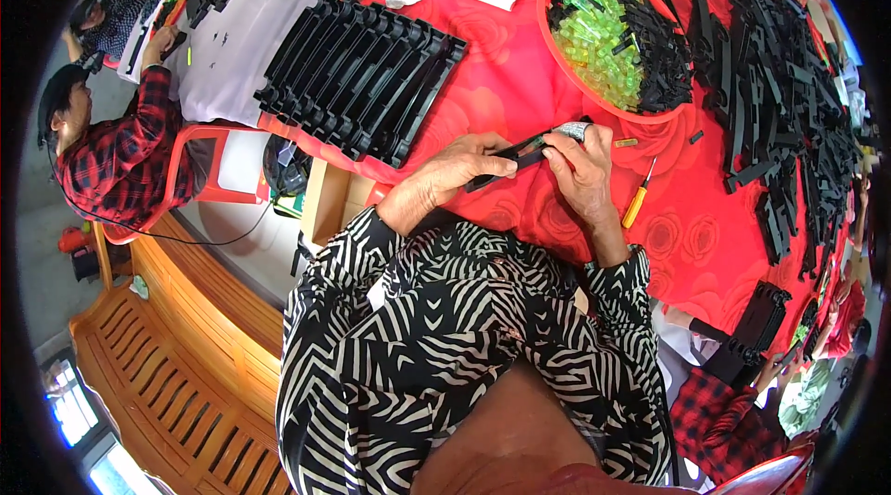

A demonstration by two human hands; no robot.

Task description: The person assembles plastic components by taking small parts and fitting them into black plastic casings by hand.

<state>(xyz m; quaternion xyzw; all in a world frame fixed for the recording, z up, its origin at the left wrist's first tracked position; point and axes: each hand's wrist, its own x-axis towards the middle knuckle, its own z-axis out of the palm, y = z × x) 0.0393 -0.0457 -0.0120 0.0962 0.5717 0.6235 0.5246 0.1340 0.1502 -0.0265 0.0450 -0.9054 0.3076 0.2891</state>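
Observation:
A narrow black plastic part [529,154] is held in front of my body, above the red tablecloth. My left hand [459,166] grips its left end, thumb on top. My right hand [583,166] pinches it at the other end, and those fingers cover much of it. Something greyish white [574,131] shows by the right fingertips, too small to make out. Just right of that hand lies a small amber-coloured piece [626,142]. Below it rests a screwdriver [637,201] with a yellow handle. A small black piece [697,137] lies farther right.
Long black parts [362,77] lie in a row at the far left. An orange-rimmed basin [620,112] holds green translucent pieces and small black parts. More black parts [761,96] are heaped at right. A wooden bench [186,347] and a seated person [121,156] are left.

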